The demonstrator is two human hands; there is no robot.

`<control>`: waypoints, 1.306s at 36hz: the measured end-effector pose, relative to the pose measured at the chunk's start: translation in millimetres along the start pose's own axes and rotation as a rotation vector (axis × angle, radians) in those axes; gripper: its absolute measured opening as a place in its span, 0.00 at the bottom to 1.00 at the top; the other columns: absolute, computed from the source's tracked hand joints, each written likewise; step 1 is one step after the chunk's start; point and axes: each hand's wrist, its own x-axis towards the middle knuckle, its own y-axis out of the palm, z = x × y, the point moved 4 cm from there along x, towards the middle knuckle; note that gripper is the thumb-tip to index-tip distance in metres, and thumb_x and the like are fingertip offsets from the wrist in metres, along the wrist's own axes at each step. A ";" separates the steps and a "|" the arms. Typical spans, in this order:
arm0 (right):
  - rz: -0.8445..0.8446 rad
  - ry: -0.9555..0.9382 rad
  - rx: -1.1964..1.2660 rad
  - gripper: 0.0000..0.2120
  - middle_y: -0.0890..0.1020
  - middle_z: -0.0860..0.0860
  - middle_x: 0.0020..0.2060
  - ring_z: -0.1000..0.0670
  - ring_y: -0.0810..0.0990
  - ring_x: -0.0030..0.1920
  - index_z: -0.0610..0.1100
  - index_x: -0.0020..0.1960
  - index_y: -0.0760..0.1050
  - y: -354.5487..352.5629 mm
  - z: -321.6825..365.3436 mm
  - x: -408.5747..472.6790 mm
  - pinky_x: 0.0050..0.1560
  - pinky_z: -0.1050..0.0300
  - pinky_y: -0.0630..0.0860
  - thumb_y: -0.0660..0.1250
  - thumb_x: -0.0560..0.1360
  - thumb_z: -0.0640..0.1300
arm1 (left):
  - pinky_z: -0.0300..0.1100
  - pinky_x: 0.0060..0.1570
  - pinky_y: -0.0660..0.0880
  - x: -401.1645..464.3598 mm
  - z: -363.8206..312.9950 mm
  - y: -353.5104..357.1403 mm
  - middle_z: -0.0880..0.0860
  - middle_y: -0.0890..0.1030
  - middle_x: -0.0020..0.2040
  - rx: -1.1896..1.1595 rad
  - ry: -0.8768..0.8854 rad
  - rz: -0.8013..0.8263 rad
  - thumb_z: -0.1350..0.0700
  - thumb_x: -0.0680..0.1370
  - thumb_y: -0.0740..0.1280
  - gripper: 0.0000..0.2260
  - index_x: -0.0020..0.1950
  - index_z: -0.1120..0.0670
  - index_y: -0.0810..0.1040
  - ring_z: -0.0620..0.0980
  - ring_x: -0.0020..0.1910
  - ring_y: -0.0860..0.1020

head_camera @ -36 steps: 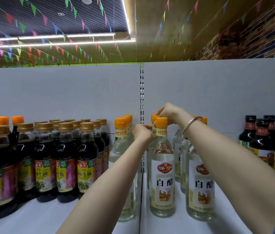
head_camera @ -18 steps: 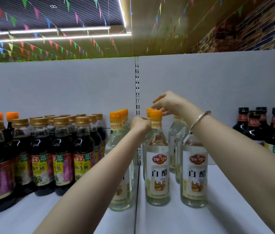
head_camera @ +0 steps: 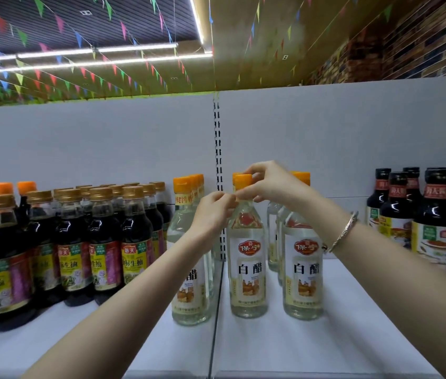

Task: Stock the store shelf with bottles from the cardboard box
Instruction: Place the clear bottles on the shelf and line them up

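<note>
Your left hand and right hand both pinched the neck of the front vinegar bottle, upright on the shelf.

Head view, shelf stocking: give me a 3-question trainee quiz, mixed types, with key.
1. True or false: the right hand is at the neck of the clear vinegar bottle with the orange cap.
2. Multiple choice: where do the gold-capped soy sauce bottles stand relative to the vinegar bottles? A) to the left B) to the right C) on a shelf above
3. Fill in: the wrist with the bracelet belongs to the ___ arm.

Key:
1. True; both the right hand and the left hand have their grip at that bottle's neck, below the cap.
2. A.
3. Right.
</note>
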 end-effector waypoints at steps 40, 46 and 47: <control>-0.100 0.057 -0.048 0.27 0.80 0.45 0.56 0.45 0.81 0.51 0.42 0.66 0.73 5.7 -14.8 19.4 0.49 0.53 0.81 0.75 0.69 0.36 | 0.46 0.61 0.73 3.4 16.4 17.6 0.56 0.71 0.68 0.415 0.052 0.019 0.62 0.70 0.75 0.36 0.75 0.52 0.64 0.53 0.66 0.71; -0.088 0.090 -0.032 0.35 0.70 0.46 0.69 0.45 0.73 0.64 0.46 0.77 0.55 14.0 -13.6 5.0 0.57 0.56 0.72 0.69 0.75 0.40 | 0.43 0.61 0.70 1.0 26.5 22.8 0.55 0.67 0.70 0.433 0.044 -0.016 0.59 0.72 0.74 0.36 0.76 0.52 0.60 0.53 0.67 0.70; -0.088 0.102 0.046 0.35 0.66 0.47 0.72 0.45 0.70 0.67 0.47 0.77 0.51 18.5 -15.4 0.4 0.59 0.54 0.69 0.66 0.77 0.43 | 0.43 0.60 0.69 -1.5 29.6 24.7 0.55 0.65 0.72 0.400 0.033 -0.007 0.59 0.73 0.73 0.37 0.77 0.51 0.57 0.53 0.68 0.68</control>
